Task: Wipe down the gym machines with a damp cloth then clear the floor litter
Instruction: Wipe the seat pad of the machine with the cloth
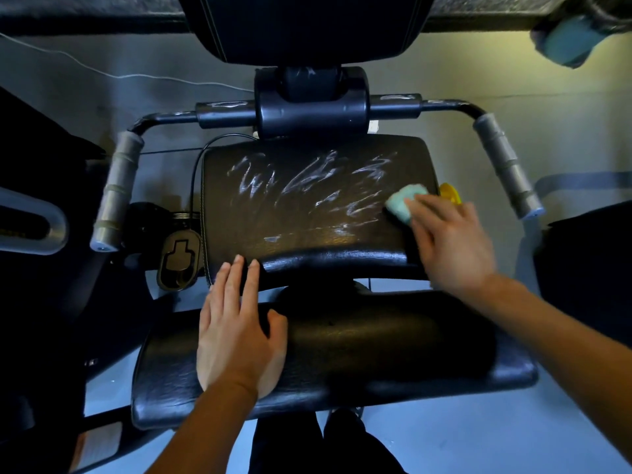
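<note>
A black padded seat (301,200) of a gym machine fills the middle of the view, streaked with wet foamy marks. My right hand (448,241) presses a pale green cloth (405,201) flat against the seat's right edge, fingers laid over it. My left hand (236,323) rests open and flat on the nearer black pad (376,350), fingertips reaching the seat's front edge. A black back pad (307,25) rises at the top.
Grey foam handles stand at the left (116,193) and right (506,165) of the seat. A yellow knob (450,194) sits just past the cloth. A white cable (119,75) crosses the grey floor. Dark machine parts (37,227) crowd the left side.
</note>
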